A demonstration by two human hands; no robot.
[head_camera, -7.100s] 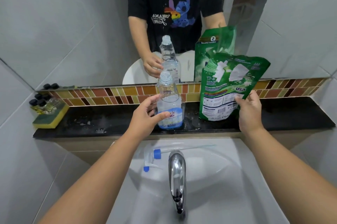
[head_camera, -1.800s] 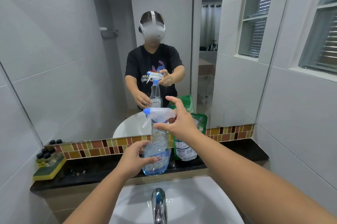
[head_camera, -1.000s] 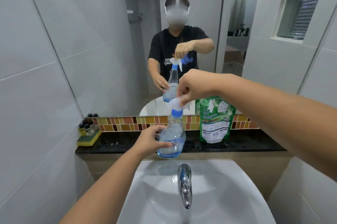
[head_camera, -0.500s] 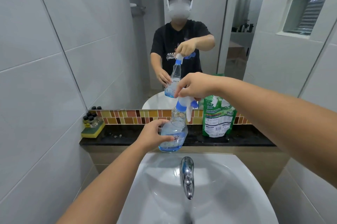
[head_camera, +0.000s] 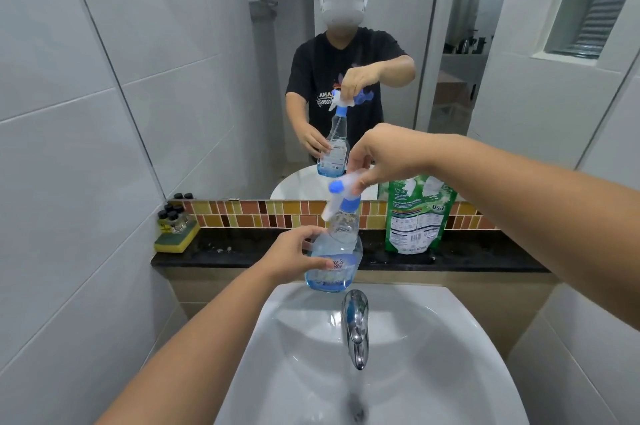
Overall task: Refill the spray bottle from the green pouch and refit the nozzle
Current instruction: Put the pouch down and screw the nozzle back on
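Person wearing a black T-shirt [head_camera: 346,74]
A white headset [head_camera: 343,5] is covering the face; both forearms are showing bare

Trigger nozzle [head_camera: 341,187] turned on spray bottle [head_camera: 334,256] neck since half-second ago, blue tip swung left; right hand [head_camera: 384,156] regripped.

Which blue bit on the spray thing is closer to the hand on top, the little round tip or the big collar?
The little round nozzle tip. It sits beside the right hand gripping the sprayer head; the blue collar is lower, on the spray bottle neck.
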